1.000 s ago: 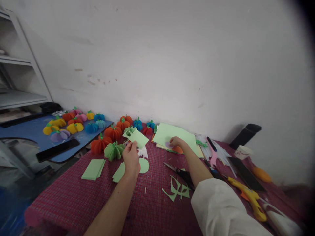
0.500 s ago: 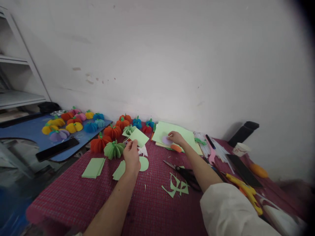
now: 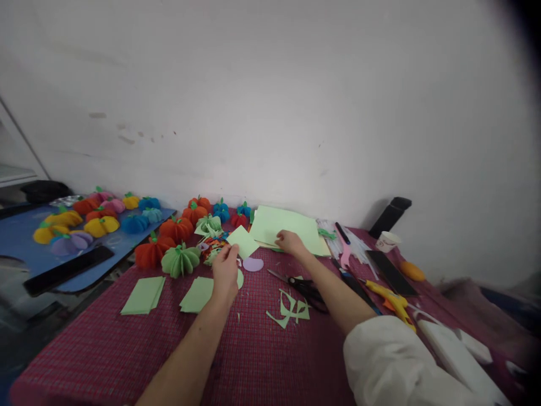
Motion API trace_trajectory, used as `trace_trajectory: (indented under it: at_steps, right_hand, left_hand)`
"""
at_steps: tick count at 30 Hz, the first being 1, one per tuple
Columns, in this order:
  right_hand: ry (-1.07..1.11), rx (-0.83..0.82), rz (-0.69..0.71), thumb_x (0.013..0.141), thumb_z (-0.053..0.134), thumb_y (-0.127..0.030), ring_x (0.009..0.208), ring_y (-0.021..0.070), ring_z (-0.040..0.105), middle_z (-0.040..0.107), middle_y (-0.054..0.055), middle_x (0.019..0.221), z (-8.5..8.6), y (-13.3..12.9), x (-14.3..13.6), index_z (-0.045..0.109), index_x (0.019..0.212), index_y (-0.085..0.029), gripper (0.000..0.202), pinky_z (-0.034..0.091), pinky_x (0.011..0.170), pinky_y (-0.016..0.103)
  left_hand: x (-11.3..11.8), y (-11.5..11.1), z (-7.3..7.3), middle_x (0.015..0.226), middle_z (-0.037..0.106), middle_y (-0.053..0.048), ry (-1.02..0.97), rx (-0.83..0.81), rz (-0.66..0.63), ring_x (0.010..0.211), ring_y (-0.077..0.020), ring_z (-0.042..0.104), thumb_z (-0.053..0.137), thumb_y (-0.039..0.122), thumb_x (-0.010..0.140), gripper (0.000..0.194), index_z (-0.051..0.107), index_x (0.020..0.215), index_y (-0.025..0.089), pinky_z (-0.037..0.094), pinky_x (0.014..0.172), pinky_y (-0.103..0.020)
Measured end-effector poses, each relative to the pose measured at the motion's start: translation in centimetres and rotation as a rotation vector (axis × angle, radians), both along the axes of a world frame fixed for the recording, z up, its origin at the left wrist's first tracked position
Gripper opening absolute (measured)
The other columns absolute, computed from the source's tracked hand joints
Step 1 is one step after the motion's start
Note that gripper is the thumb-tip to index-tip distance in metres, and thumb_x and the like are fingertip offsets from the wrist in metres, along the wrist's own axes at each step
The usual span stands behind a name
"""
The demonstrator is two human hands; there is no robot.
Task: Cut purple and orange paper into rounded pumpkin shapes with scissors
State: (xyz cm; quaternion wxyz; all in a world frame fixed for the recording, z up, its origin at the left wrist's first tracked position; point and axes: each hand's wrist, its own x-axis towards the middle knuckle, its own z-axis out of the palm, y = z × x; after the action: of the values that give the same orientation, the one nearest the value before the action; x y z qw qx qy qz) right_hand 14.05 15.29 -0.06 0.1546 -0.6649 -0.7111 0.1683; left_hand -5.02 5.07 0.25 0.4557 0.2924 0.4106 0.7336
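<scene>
My left hand [image 3: 226, 268] pinches a square of light green paper [image 3: 243, 242], held tilted above the table. My right hand [image 3: 291, 242] has its fingers curled over a stack of large light green sheets [image 3: 276, 223]; what they hold, if anything, is hidden. Between the hands lies a purple paper disc [image 3: 253, 264]. A green paper round [image 3: 240, 278] is partly covered by my left hand. Black-handled scissors [image 3: 302, 286] lie under my right forearm, beside curved green offcuts [image 3: 291, 309]. Two piles of green paper pieces, a left one [image 3: 143, 295] and a nearer one [image 3: 197, 294], lie left of my left wrist.
Several paper pumpkins stand at the left, including a green one [image 3: 181, 260] and an orange one [image 3: 154, 252]. More sit on a blue table [image 3: 17, 239] with a black phone-like slab [image 3: 70, 269]. At right are a yellow glue gun [image 3: 391, 299], a paper cup [image 3: 387, 241] and white sticks [image 3: 357, 248].
The purple disc has left my right hand and now lies on the table. The orange piece by that hand is out of sight. My left hand still holds the green square. The view has shifted right.
</scene>
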Motion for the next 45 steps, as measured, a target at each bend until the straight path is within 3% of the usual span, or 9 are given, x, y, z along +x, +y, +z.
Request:
trace_trajectory:
  at_steps: [5, 10, 14, 20, 25, 29, 33, 40, 45]
  right_hand:
    - [-0.096, -0.125, -0.102, 0.085, 0.048, -0.028, 0.092, 0.0182, 0.054, 0.053, 0.007, 0.110, 0.0, 1.0, 4.6, 0.050, 0.110, -0.015, 0.028, 0.047, 0.077, 0.037]
    - [0.011, -0.172, -0.109, 0.084, 0.048, -0.028, 0.093, 0.0183, 0.054, 0.052, 0.007, 0.110, -0.5, 0.6, 4.3, 0.050, 0.110, -0.015, 0.028, 0.047, 0.077, 0.037]
    - [0.237, -0.127, -0.077, 0.084, 0.049, -0.030, 0.088, 0.0186, 0.056, 0.055, 0.005, 0.106, 0.7, -0.6, 4.1, 0.054, 0.104, -0.013, 0.027, 0.048, 0.072, 0.034]
    - [0.662, 0.050, -0.008, 0.075, 0.051, -0.048, 0.053, 0.0081, 0.047, 0.058, 0.000, 0.068, 3.0, -5.9, 3.6, 0.060, 0.087, -0.015, 0.037, 0.034, 0.047, 0.019]
    - [0.899, 0.132, 0.029, 0.072, 0.054, -0.048, 0.053, 0.0081, 0.044, 0.056, -0.001, 0.065, 3.7, -11.0, 1.7, 0.060, 0.079, -0.017, 0.032, 0.033, 0.049, 0.020]
    - [1.153, 0.115, 0.058, 0.067, 0.064, -0.037, 0.060, 0.0097, 0.049, 0.059, 0.000, 0.069, 3.9, -12.8, 0.2, 0.063, 0.072, -0.016, 0.022, 0.038, 0.059, 0.021]
    - [1.186, 0.071, 0.108, 0.065, 0.066, -0.035, 0.065, 0.0114, 0.051, 0.062, 0.002, 0.076, 3.4, -13.0, -0.8, 0.064, 0.068, -0.015, 0.021, 0.040, 0.063, 0.024]
    - [1.139, 0.046, 0.073, 0.061, 0.067, -0.037, 0.054, 0.0091, 0.047, 0.059, -0.001, 0.061, 1.6, -12.4, -1.0, 0.063, 0.066, -0.014, 0.024, 0.037, 0.056, 0.023]
    - [1.049, 0.096, 0.056, 0.063, 0.065, -0.038, 0.052, 0.0088, 0.046, 0.056, -0.002, 0.060, 1.5, -12.4, -0.9, 0.061, 0.066, -0.015, 0.024, 0.036, 0.052, 0.022]
  left_hand:
    - [0.3, 0.0, -0.2, 0.057, 0.051, 0.004, 0.037, 0.004, -0.045, 0.049, -0.0067, 0.041, 0.061, 0.036, 0.064, 0.024, 0.058, 0.071, 0.013, 0.030, 0.045, -0.018]
    - [0.5, 0.4, -1.1, 0.057, 0.049, 0.004, 0.103, 0.002, -0.048, 0.052, -0.0075, 0.043, 0.060, 0.035, 0.064, 0.023, 0.059, 0.071, 0.013, 0.031, 0.048, -0.019]
    - [0.5, 0.4, -1.1, 0.059, 0.051, 0.002, 0.123, -0.028, -0.046, 0.056, -0.0087, 0.045, 0.061, 0.034, 0.063, 0.023, 0.061, 0.070, 0.012, 0.033, 0.051, -0.019]
    - [1.3, -0.8, -0.4, 0.062, 0.057, 0.000, 0.175, -0.036, -0.133, 0.056, -0.0092, 0.046, 0.062, 0.036, 0.063, 0.027, 0.063, 0.071, 0.011, 0.035, 0.052, -0.020]
    - [2.6, -1.9, -0.7, 0.064, 0.060, -0.001, 0.200, -0.023, -0.253, 0.060, -0.0118, 0.050, 0.060, 0.038, 0.066, 0.030, 0.065, 0.081, 0.012, 0.040, 0.060, -0.023]
    - [3.3, -2.4, -0.8, 0.069, 0.061, -0.002, 0.247, -0.018, -0.326, 0.063, -0.0131, 0.051, 0.058, 0.039, 0.068, 0.031, 0.066, 0.084, 0.013, 0.040, 0.063, -0.025]
    - [3.5, -2.8, -0.6, 0.068, 0.060, -0.002, 0.302, -0.004, -0.360, 0.063, -0.0128, 0.050, 0.055, 0.039, 0.070, 0.031, 0.065, 0.083, 0.013, 0.038, 0.061, -0.024]
    - [3.8, -3.3, -0.4, 0.063, 0.055, 0.000, 0.384, 0.021, -0.402, 0.062, -0.0121, 0.046, 0.051, 0.037, 0.072, 0.027, 0.063, 0.071, 0.013, 0.035, 0.058, -0.022]
    - [3.7, -3.3, -0.5, 0.060, 0.053, 0.001, 0.458, 0.058, -0.355, 0.059, -0.0117, 0.044, 0.048, 0.035, 0.073, 0.024, 0.060, 0.066, 0.014, 0.033, 0.055, -0.021]
